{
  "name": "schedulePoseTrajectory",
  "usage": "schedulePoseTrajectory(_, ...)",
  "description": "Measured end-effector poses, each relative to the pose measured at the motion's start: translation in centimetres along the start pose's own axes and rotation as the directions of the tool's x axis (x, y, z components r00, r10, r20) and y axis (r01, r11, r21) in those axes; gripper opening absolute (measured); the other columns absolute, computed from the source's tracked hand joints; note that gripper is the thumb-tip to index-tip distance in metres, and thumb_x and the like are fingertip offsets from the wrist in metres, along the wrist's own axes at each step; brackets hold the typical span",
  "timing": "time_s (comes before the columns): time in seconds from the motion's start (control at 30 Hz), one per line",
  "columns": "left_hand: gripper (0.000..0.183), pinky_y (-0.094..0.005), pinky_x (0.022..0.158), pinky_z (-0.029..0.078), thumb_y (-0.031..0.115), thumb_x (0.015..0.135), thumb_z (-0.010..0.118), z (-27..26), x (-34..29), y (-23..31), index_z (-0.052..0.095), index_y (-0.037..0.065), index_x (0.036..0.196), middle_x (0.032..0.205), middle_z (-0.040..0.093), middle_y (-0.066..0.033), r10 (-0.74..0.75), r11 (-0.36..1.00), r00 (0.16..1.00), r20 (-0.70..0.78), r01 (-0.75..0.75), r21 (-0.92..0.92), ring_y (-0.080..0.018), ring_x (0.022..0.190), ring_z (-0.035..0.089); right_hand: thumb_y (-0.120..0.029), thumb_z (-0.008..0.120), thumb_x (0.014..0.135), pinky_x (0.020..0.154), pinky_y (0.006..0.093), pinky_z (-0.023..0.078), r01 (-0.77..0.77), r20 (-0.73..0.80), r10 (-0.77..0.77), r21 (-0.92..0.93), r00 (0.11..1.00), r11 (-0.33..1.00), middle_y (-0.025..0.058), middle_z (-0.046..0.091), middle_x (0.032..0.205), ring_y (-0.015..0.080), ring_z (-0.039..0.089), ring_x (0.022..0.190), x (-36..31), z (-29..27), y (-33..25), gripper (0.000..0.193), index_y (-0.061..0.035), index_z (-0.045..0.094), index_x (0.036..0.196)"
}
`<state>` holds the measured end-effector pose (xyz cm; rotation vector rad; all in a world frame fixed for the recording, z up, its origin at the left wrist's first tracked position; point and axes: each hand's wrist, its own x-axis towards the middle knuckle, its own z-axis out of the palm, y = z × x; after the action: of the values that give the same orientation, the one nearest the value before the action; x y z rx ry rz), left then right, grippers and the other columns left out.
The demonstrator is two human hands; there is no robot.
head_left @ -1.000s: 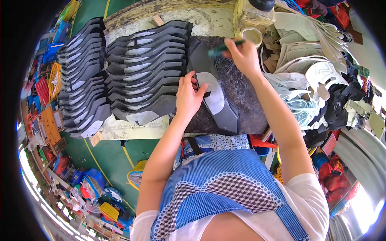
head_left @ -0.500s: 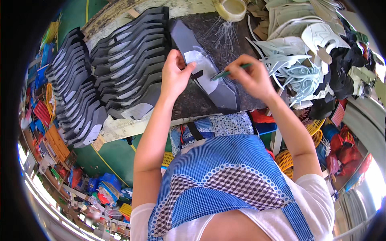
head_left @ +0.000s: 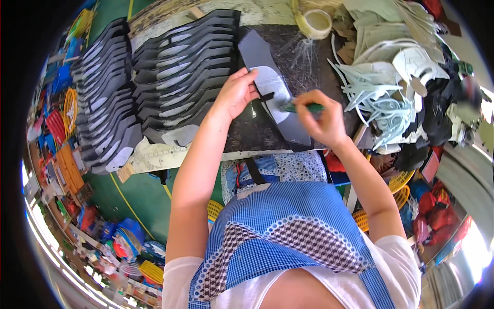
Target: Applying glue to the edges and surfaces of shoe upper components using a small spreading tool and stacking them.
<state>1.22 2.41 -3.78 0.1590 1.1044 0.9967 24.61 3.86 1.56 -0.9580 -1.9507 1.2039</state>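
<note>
A long dark grey cut piece, like part of a shoe upper, lies slantwise on a black work board. Its middle carries a shiny whitish patch and a small black tab. My left hand is closed at the piece's left edge, by the top of the patch, with its fingers curled there. In my right hand is a small green-handled brush, gripped near the lower part of the patch. Its tip touches or nearly touches the patch and is slightly blurred.
Two overlapping rows of similar pieces, the outer row and inner row, lie to the left. A yellowish, crusted pot stands at the back. White cut parts and tangled pale strips are heaped on the right.
The brush has moved lower along the patch, and its handle now lies flatter. My left hand's thumb has come off the patch's face, its fingers now curled at the edge. The view has shifted slightly.
</note>
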Motion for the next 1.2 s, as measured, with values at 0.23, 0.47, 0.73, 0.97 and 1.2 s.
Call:
schedulePoseTrajectory(0.23, 0.023, -0.0267, 0.088, 0.046, 0.012, 0.093, 0.053, -0.1, -2.2, -5.5, 0.061, 0.003, 0.113, 0.106, 0.066, -0.0056, 0.459, 0.843, 0.887, 0.053, -0.416, -0.340, -0.0143, 0.095, 0.062, -0.021, 0.048, 0.084, 0.065, 0.0434, 0.047, -0.001, 0.393, 0.273, -0.569, 0.878, 0.822, 0.0183, 0.061, 0.069, 0.0351, 0.063, 0.070, 4.1, -0.3, 0.9, 0.033, -0.0156, 0.062, 0.114)
schedulePoseTrajectory(0.47, 0.048, -0.0473, 0.118, 0.025, 0.022, 0.096, 0.035, -4.7, -19.5, -4.6, 0.046, -0.006, 0.134, 0.146, 0.044, -0.0172, 0.575, 0.500, 0.702, -0.420, -0.708, -0.499, -0.0275, 0.140, 0.037, -0.060, 0.052, 0.088, 0.065, 0.0413, 0.047, -0.198, 0.669, 0.118, 0.044, 0.734, 0.979, 0.0141, 0.060, 0.067, 0.0323, 0.061, 0.065, 4.8, 2.4, -5.4, 0.060, -0.0096, 0.066, 0.118)
schedulePoseTrajectory(0.73, 0.047, -0.0494, 0.113, 0.033, 0.025, 0.099, 0.033, -9.3, -25.0, -8.2, 0.051, -0.006, 0.128, 0.144, 0.046, -0.0197, 0.497, 0.260, 0.513, -0.700, -0.858, -0.444, -0.0373, 0.134, 0.043, -0.063, 0.055, 0.086, 0.064, 0.0421, 0.046, -0.043, 0.858, 0.178, -0.179, 0.482, 0.983, 0.0160, 0.061, 0.065, 0.0340, 0.060, 0.065, 5.2, 7.4, -8.8, 0.063, -0.0054, 0.068, 0.107)
schedulePoseTrajectory(0.97, 0.022, -0.0400, 0.093, 0.048, 0.009, 0.094, 0.057, -16.0, -21.2, -9.8, 0.054, 0.006, 0.116, 0.106, 0.065, -0.0092, 0.322, 0.395, 0.488, -0.811, -0.848, -0.353, -0.0203, 0.101, 0.063, -0.031, 0.067, 0.083, 0.060, 0.0401, 0.045, -0.077, 0.728, 0.369, -0.402, 0.578, 0.913, 0.0169, 0.059, 0.065, 0.0324, 0.057, 0.061, 6.2, 13.4, -7.3, 0.031, 0.0001, 0.063, 0.079)
schedulePoseTrajectory(1.2, 0.069, -0.0329, 0.067, 0.047, 0.004, 0.081, 0.070, -21.0, -15.9, -8.7, 0.024, 0.008, 0.132, 0.075, 0.060, -0.0087, 0.548, 0.815, 0.240, -0.801, -0.367, 0.447, -0.0162, 0.067, 0.057, -0.036, 0.064, 0.081, 0.066, 0.0406, 0.054, 0.359, 0.584, 0.319, -0.757, 0.746, 0.546, 0.0170, 0.069, 0.077, 0.0322, 0.071, 0.079, 7.2, 18.4, -3.9, 0.032, -0.0049, 0.071, 0.080)
